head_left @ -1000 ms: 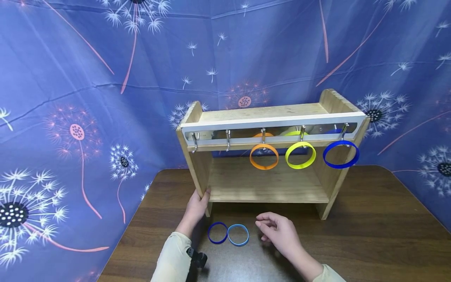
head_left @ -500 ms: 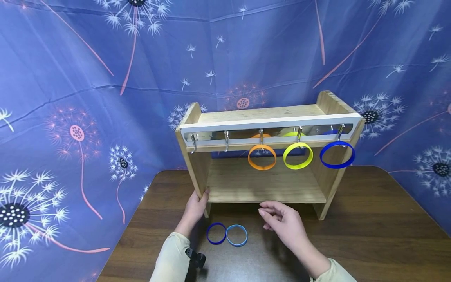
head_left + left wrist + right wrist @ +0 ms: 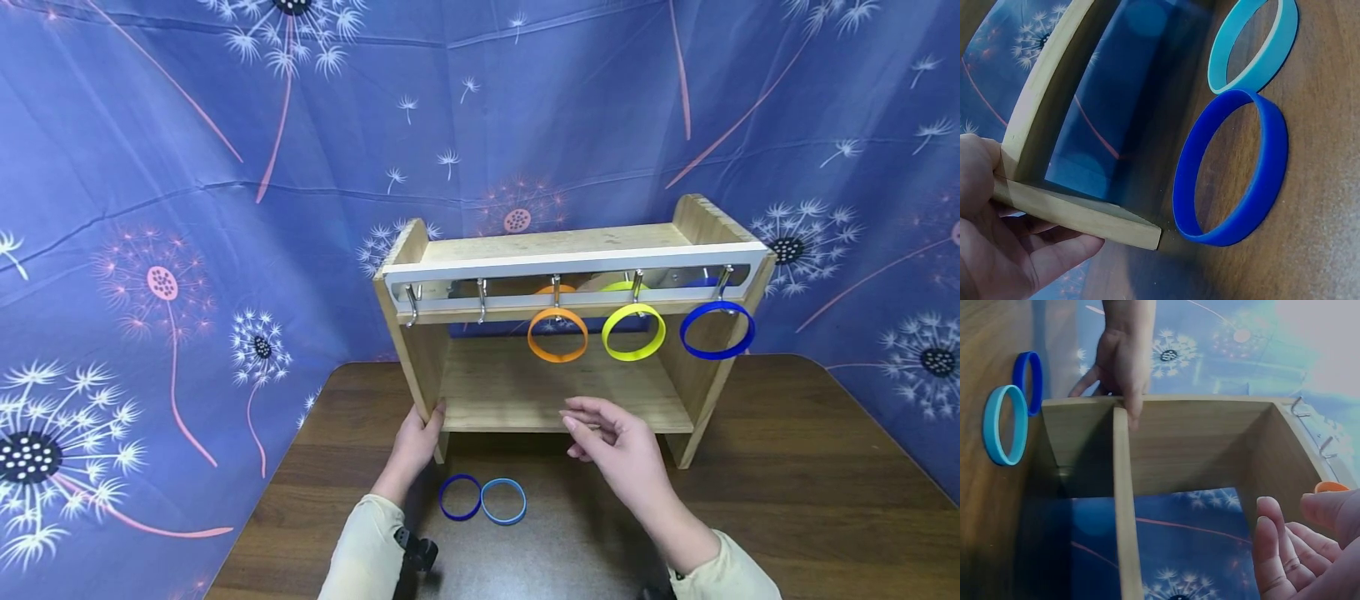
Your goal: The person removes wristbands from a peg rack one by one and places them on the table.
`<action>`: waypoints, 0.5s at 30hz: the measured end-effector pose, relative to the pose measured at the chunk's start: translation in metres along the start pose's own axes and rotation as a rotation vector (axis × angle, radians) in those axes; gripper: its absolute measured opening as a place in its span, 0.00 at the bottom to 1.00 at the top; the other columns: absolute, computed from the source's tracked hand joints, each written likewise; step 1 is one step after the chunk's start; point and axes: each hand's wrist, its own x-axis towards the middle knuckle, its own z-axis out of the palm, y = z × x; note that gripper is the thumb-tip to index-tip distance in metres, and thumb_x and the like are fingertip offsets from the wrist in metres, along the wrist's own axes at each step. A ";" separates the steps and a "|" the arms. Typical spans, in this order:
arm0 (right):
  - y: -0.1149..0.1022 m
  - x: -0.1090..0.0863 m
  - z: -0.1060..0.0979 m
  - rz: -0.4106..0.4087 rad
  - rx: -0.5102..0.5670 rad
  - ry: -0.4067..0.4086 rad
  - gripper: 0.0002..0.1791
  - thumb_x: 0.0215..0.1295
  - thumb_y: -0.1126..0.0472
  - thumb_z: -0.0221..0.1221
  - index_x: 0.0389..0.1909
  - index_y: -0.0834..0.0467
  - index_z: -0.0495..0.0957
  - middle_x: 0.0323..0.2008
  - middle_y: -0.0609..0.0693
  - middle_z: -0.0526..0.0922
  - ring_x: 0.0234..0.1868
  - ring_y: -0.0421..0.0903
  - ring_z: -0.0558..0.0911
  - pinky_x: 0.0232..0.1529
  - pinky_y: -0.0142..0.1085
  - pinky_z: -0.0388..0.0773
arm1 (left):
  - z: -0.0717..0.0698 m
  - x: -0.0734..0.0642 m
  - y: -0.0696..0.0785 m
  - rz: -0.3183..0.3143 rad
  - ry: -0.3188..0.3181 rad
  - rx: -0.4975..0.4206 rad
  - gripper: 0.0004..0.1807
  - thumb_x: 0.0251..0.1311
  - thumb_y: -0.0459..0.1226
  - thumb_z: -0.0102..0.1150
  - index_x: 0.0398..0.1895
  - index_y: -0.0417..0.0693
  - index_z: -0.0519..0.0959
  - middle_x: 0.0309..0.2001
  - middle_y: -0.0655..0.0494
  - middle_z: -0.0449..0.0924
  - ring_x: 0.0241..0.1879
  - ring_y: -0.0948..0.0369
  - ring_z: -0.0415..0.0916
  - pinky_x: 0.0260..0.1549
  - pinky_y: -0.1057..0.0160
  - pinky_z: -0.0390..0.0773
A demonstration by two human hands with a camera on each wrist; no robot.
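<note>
My left hand (image 3: 414, 440) grips the lower left side panel of a wooden shelf (image 3: 562, 404), its thumb on the front edge. In the left wrist view, fingers curl beneath the panel's end. My right hand (image 3: 618, 450) hovers in front of the lower board, fingers loosely bent, holding nothing. Three silicone wristbands hang from the shelf's hooks: orange (image 3: 558, 359), yellow (image 3: 633, 357) and blue (image 3: 717, 355). Flat on the table, a dark blue wristband (image 3: 1274, 156) lies against a light blue wristband (image 3: 1286, 47), both between the hands.
Two metal hooks at the left, including the leftmost hook (image 3: 412, 305), carry no band. A white-framed strip (image 3: 450, 271) runs along the shelf's front. The brown table (image 3: 825, 467) meets a blue dandelion-print cloth (image 3: 300, 125) behind and at the sides.
My right hand has risen and moved right, away from the two bands on the table, toward the shelf's lower board. My left hand keeps its grip on the side panel.
</note>
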 end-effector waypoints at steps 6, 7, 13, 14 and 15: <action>-0.008 0.007 -0.003 -0.034 0.035 0.031 0.14 0.66 0.65 0.61 0.51 0.66 0.78 0.42 0.49 0.86 0.26 0.48 0.84 0.31 0.37 0.82 | 0.000 0.001 0.000 0.005 -0.001 0.001 0.14 0.71 0.45 0.51 0.47 0.43 0.74 0.39 0.46 0.77 0.43 0.48 0.73 0.49 0.44 0.72; -0.010 0.008 -0.004 -0.042 0.042 0.038 0.14 0.67 0.66 0.61 0.52 0.66 0.78 0.43 0.48 0.86 0.26 0.48 0.84 0.31 0.37 0.82 | 0.000 0.001 0.000 0.004 -0.002 0.002 0.14 0.71 0.45 0.51 0.47 0.43 0.74 0.38 0.46 0.77 0.43 0.48 0.73 0.49 0.44 0.72; -0.020 0.015 -0.005 -0.071 0.065 0.092 0.16 0.65 0.67 0.62 0.53 0.66 0.77 0.42 0.43 0.86 0.27 0.47 0.85 0.32 0.36 0.83 | 0.000 0.000 0.000 0.004 0.002 0.010 0.15 0.71 0.45 0.51 0.47 0.43 0.75 0.40 0.45 0.78 0.44 0.47 0.74 0.49 0.44 0.72; -0.022 0.016 -0.006 -0.073 0.066 0.097 0.16 0.65 0.67 0.62 0.53 0.67 0.77 0.42 0.43 0.86 0.27 0.48 0.85 0.33 0.36 0.83 | 0.000 0.000 0.000 0.006 0.002 0.007 0.15 0.71 0.45 0.51 0.47 0.43 0.75 0.40 0.45 0.78 0.45 0.47 0.74 0.49 0.44 0.72; -0.022 0.017 -0.006 -0.073 0.068 0.102 0.16 0.65 0.67 0.62 0.53 0.66 0.77 0.42 0.42 0.86 0.27 0.48 0.85 0.33 0.37 0.83 | 0.000 0.000 0.000 0.007 0.002 0.004 0.15 0.71 0.45 0.51 0.48 0.43 0.75 0.41 0.44 0.79 0.45 0.47 0.74 0.50 0.44 0.72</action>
